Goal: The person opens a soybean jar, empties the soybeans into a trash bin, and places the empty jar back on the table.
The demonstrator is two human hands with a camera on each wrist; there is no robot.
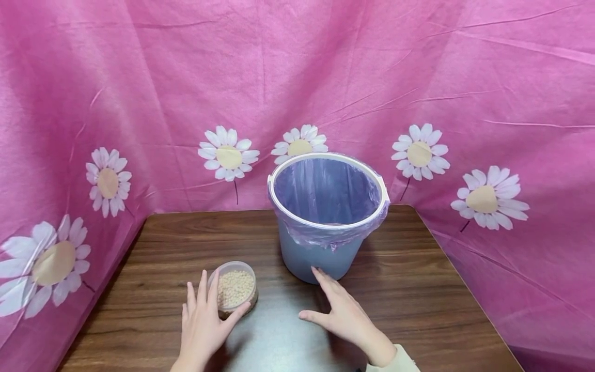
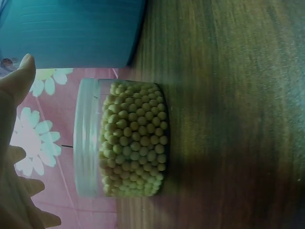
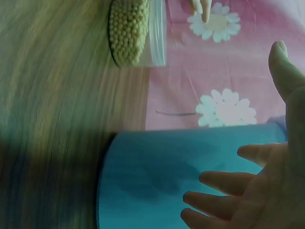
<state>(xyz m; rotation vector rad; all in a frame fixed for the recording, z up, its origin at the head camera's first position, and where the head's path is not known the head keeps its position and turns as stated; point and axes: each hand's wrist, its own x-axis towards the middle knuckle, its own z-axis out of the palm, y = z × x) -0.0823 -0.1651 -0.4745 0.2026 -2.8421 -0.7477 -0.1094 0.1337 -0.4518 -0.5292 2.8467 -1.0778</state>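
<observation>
A round clear plastic jar (image 1: 238, 288) of small pale beige balls, like dried soybeans, stands upright on the table. Beside and slightly above it my left hand (image 1: 201, 321) spreads its fingers and thumb; the left wrist view shows a gap between that hand and the jar (image 2: 133, 140). My right hand (image 1: 347, 313) hovers in front of a blue-grey bucket (image 1: 312, 258), thumb apart and fingers straight, holding nothing. In the right wrist view its fingertips overlap the bucket wall (image 3: 147, 176); whether they touch cannot be told. A thin purple bag (image 1: 332, 194) lines the bucket.
A white ring (image 1: 332, 226) clamps the bag at the bucket's rim. The dark wood-grain table (image 1: 186, 243) backs onto a pink cloth (image 1: 260, 77) printed with white daisies, which also hangs along both sides.
</observation>
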